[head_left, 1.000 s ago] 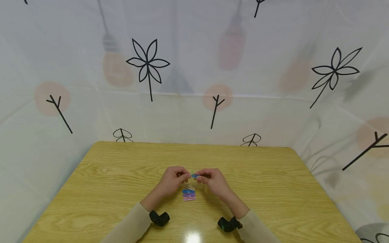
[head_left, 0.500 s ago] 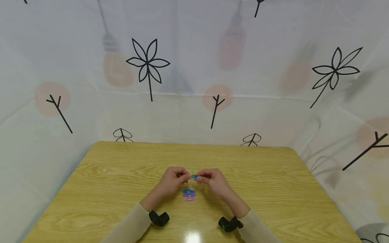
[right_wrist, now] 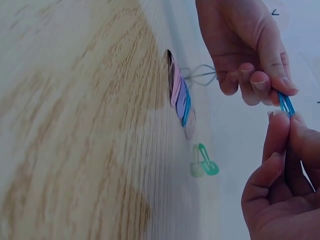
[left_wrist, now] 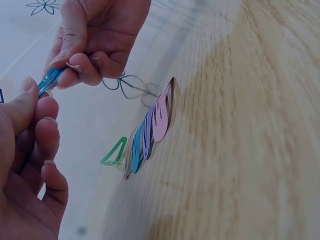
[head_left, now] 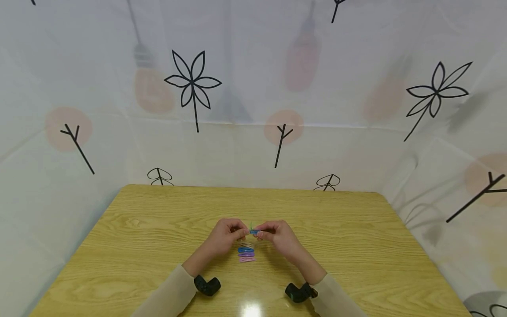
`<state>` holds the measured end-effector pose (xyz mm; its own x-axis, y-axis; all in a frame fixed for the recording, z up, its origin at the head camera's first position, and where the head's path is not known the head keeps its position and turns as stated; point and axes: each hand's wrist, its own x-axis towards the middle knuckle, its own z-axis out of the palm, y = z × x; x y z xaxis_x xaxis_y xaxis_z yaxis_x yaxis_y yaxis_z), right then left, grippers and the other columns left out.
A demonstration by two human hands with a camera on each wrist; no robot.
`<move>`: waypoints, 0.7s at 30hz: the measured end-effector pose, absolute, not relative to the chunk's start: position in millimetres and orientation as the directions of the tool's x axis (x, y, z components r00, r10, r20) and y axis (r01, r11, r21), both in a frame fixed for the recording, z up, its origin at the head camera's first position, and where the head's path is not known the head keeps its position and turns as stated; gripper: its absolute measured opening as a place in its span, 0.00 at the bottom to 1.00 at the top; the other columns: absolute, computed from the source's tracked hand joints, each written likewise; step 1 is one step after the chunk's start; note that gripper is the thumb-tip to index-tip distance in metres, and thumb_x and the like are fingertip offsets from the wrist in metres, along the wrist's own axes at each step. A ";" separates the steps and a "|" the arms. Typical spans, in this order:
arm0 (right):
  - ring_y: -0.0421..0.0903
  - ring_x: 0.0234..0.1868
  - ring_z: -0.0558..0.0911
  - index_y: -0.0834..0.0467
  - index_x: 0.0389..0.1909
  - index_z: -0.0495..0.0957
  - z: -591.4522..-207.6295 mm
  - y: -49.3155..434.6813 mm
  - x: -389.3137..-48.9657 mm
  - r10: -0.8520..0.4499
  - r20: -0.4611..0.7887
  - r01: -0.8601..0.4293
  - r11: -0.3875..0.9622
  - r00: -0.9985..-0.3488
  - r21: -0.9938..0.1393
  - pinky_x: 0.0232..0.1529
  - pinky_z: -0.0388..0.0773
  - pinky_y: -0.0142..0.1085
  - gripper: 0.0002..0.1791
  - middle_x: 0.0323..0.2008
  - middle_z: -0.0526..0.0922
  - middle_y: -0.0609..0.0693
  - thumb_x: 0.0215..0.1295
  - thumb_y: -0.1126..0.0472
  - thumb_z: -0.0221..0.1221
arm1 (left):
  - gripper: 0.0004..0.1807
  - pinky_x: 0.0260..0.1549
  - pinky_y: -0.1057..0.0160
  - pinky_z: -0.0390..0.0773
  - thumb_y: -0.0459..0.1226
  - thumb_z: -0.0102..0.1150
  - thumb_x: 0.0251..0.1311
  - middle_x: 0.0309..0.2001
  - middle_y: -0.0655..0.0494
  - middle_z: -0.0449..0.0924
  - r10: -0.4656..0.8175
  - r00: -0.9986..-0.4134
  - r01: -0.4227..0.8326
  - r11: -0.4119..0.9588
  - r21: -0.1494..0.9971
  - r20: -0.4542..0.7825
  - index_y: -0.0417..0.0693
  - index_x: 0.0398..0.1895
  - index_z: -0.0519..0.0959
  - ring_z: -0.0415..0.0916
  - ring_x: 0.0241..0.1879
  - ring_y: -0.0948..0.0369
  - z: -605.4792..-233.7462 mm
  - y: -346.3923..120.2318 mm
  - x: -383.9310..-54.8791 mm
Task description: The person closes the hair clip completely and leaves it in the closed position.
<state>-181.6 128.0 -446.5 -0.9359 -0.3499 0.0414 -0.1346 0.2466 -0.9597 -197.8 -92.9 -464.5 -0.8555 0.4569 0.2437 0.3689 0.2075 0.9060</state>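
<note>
A blue snap hair clip (head_left: 254, 231) is held level between two hands, one end pinched by each. The left hand (head_left: 225, 237) grips its left end between thumb and index finger. The right hand (head_left: 281, 237) pinches the opposite end the same way, its other fingers curled below. In the left wrist view, the clip's slotted middle (left_wrist: 49, 82) shows between the fingertips. On the table, just nearer the person, lies a row of clips: a pale one (head_left: 247, 245), a blue one (head_left: 246, 249), a purple one (head_left: 246, 254) and a pink one (head_left: 247, 259).
A green clip (right_wrist: 208, 161) lies on the table just past the row, beyond the hands. The wooden table (head_left: 158, 207) reaches back to a patterned cloth (head_left: 237, 149) that hangs behind it and at both sides. Black wrist cameras (head_left: 207, 286) sit on both forearms.
The held blue clip has turned slightly to lie more level between the fingertips. Both hands have sunk a tiny bit, keeping their hold. The row of clips has not moved.
</note>
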 end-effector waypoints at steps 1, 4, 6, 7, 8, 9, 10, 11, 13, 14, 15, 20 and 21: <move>0.51 0.40 0.84 0.65 0.42 0.85 -446.3 128.1 -181.5 -0.351 0.041 -0.135 0.248 -0.936 -0.959 0.47 0.79 0.51 0.08 0.37 0.86 0.54 0.70 0.68 0.59 | 0.10 0.28 0.63 0.77 0.35 0.59 0.70 0.27 0.56 0.80 0.459 -0.854 0.371 0.207 0.905 0.246 0.36 0.35 0.84 0.77 0.28 0.49 -464.8 -92.9 -198.0; 0.51 0.40 0.84 0.65 0.42 0.86 -445.4 128.1 -181.0 -0.351 0.042 -0.137 0.251 -0.935 -0.958 0.47 0.79 0.51 0.08 0.37 0.86 0.54 0.70 0.68 0.59 | 0.10 0.28 0.63 0.77 0.35 0.58 0.70 0.27 0.53 0.80 0.459 -0.852 0.379 0.206 0.902 0.253 0.36 0.34 0.84 0.77 0.28 0.48 -465.4 -93.1 -197.7; 0.53 0.40 0.84 0.65 0.42 0.86 -445.0 128.1 -180.5 -0.356 0.045 -0.141 0.251 -0.933 -0.958 0.47 0.79 0.52 0.08 0.37 0.85 0.55 0.70 0.68 0.59 | 0.10 0.28 0.61 0.77 0.34 0.58 0.70 0.27 0.49 0.80 0.459 -0.851 0.380 0.199 0.903 0.257 0.35 0.35 0.84 0.77 0.28 0.46 -466.2 -93.3 -197.9; 0.53 0.40 0.83 0.65 0.42 0.86 -445.0 128.1 -180.3 -0.359 0.046 -0.143 0.250 -0.932 -0.958 0.47 0.79 0.52 0.08 0.36 0.85 0.56 0.70 0.68 0.59 | 0.09 0.28 0.59 0.78 0.33 0.58 0.70 0.27 0.47 0.81 0.459 -0.851 0.377 0.193 0.906 0.256 0.34 0.35 0.84 0.77 0.29 0.45 -466.6 -93.3 -198.0; 0.54 0.40 0.83 0.65 0.41 0.86 -445.1 128.2 -180.2 -0.362 0.047 -0.145 0.249 -0.931 -0.958 0.47 0.78 0.52 0.08 0.36 0.85 0.56 0.70 0.68 0.59 | 0.09 0.28 0.58 0.78 0.32 0.57 0.70 0.28 0.45 0.81 0.461 -0.851 0.372 0.186 0.910 0.253 0.34 0.35 0.84 0.77 0.29 0.43 -466.7 -93.3 -197.9; 0.54 0.40 0.83 0.65 0.41 0.86 -445.2 128.2 -180.0 -0.366 0.048 -0.147 0.247 -0.929 -0.958 0.47 0.78 0.52 0.08 0.36 0.85 0.57 0.70 0.68 0.59 | 0.09 0.29 0.56 0.79 0.32 0.57 0.70 0.28 0.44 0.81 0.462 -0.851 0.365 0.180 0.914 0.248 0.33 0.36 0.83 0.77 0.30 0.42 -466.8 -93.3 -198.1; 0.55 0.40 0.83 0.66 0.41 0.85 -445.3 128.2 -180.0 -0.371 0.050 -0.149 0.244 -0.927 -0.958 0.47 0.78 0.53 0.08 0.36 0.85 0.59 0.70 0.68 0.59 | 0.09 0.29 0.54 0.79 0.31 0.57 0.70 0.29 0.43 0.81 0.464 -0.851 0.359 0.175 0.917 0.245 0.33 0.36 0.83 0.77 0.30 0.41 -466.7 -93.3 -198.1; 0.54 0.40 0.82 0.66 0.41 0.85 -445.4 128.1 -180.0 -0.374 0.050 -0.149 0.241 -0.926 -0.959 0.47 0.78 0.53 0.08 0.35 0.85 0.60 0.70 0.67 0.59 | 0.09 0.29 0.53 0.79 0.31 0.57 0.70 0.29 0.43 0.81 0.465 -0.853 0.351 0.171 0.921 0.239 0.32 0.37 0.83 0.77 0.30 0.41 -466.5 -93.3 -198.0; 0.53 0.39 0.82 0.66 0.41 0.85 -445.6 128.0 -180.2 -0.377 0.050 -0.148 0.236 -0.925 -0.960 0.47 0.77 0.53 0.08 0.35 0.84 0.61 0.71 0.67 0.59 | 0.09 0.30 0.53 0.79 0.31 0.57 0.70 0.29 0.44 0.81 0.462 -0.857 0.337 0.174 0.925 0.226 0.32 0.37 0.84 0.78 0.30 0.42 -465.4 -93.3 -197.8; 0.53 0.39 0.82 0.66 0.41 0.85 -445.8 127.9 -180.4 -0.377 0.048 -0.145 0.234 -0.925 -0.961 0.46 0.77 0.53 0.08 0.35 0.84 0.62 0.71 0.67 0.58 | 0.09 0.30 0.54 0.79 0.32 0.57 0.70 0.29 0.45 0.81 0.460 -0.860 0.332 0.179 0.926 0.220 0.33 0.37 0.84 0.78 0.30 0.43 -464.6 -93.4 -197.7; 0.53 0.39 0.82 0.66 0.41 0.85 -445.9 127.7 -180.6 -0.377 0.048 -0.144 0.230 -0.925 -0.963 0.46 0.77 0.53 0.08 0.35 0.84 0.63 0.71 0.67 0.58 | 0.09 0.30 0.56 0.79 0.32 0.58 0.70 0.29 0.47 0.81 0.456 -0.863 0.329 0.187 0.926 0.215 0.34 0.37 0.84 0.78 0.30 0.45 -464.0 -93.4 -197.7; 0.56 0.39 0.82 0.67 0.41 0.85 -445.4 126.4 -181.1 -0.367 0.033 -0.123 0.224 -0.930 -0.967 0.45 0.78 0.52 0.09 0.36 0.84 0.65 0.71 0.66 0.59 | 0.11 0.27 0.62 0.77 0.37 0.59 0.69 0.28 0.52 0.82 0.450 -0.866 0.352 0.233 0.907 0.221 0.37 0.36 0.85 0.77 0.28 0.49 -463.3 -94.6 -198.2; 0.56 0.39 0.82 0.66 0.42 0.85 -445.3 126.2 -181.2 -0.364 0.028 -0.118 0.227 -0.931 -0.967 0.45 0.78 0.51 0.09 0.36 0.84 0.65 0.71 0.66 0.59 | 0.11 0.27 0.63 0.77 0.38 0.59 0.70 0.28 0.53 0.82 0.451 -0.864 0.361 0.241 0.901 0.225 0.38 0.36 0.85 0.77 0.28 0.50 -463.6 -95.0 -198.4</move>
